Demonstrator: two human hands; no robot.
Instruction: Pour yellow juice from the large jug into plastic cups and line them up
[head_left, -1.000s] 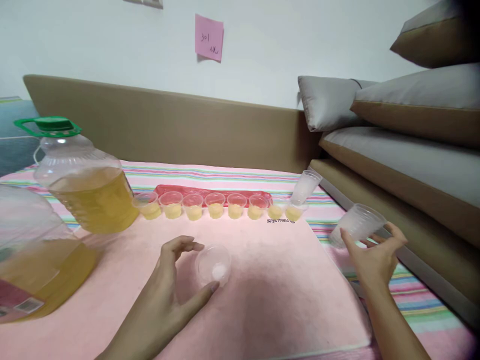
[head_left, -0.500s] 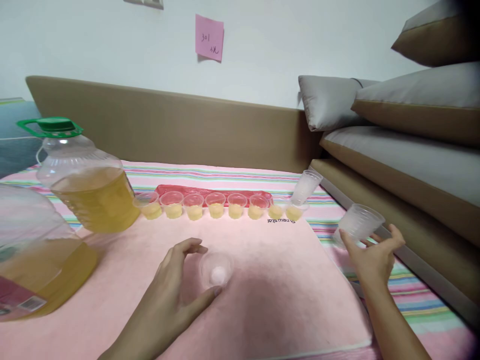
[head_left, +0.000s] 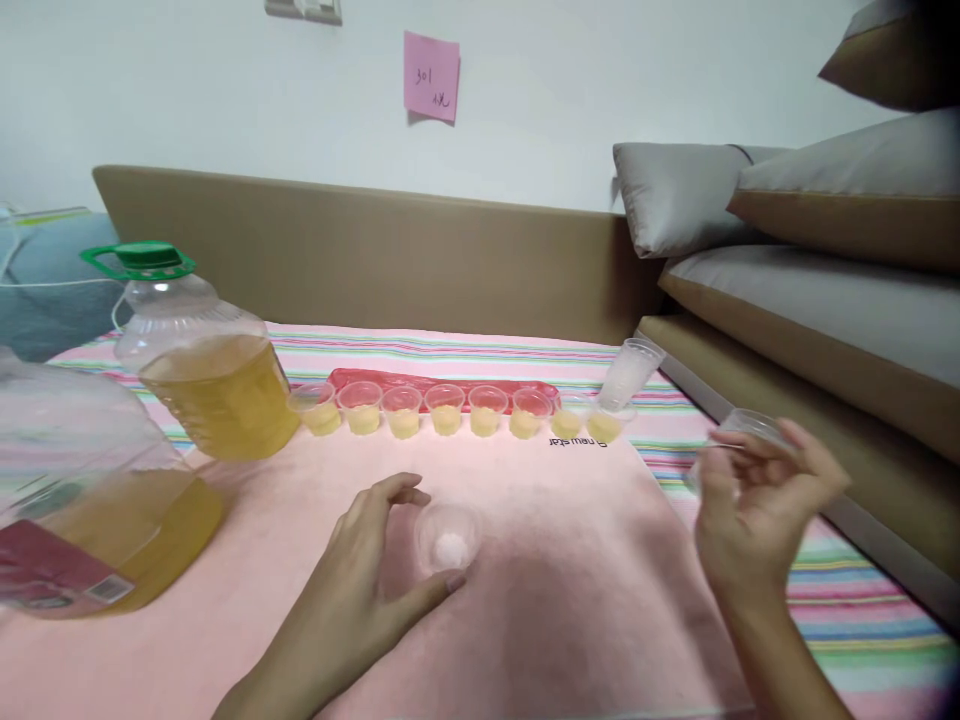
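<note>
My left hand rests on the pink cloth with its fingers and thumb apart, curved around the left side of a clear plastic cup. No liquid shows in this cup. The thumb tip lies at the cup's near side; whether it touches is unclear. My right hand, slightly blurred, is raised in front of a stack of clear plastic cups and partly covers it. Its fingers are bent and apart from the thumb, with nothing visible between them. Several clear cups with yellow liquid stand in a row farther back.
Two large jugs of yellow liquid stand at left, one with a green cap, the nearer one cut off by the frame. A red plastic bag lies behind the row. Another cup stack leans beyond it. Grey cushions pile up at right.
My right hand has come off the cup stack's side and turned, now in front of it with fingers more bent. My left hand stays by the cup. The view has shifted slightly left.
</note>
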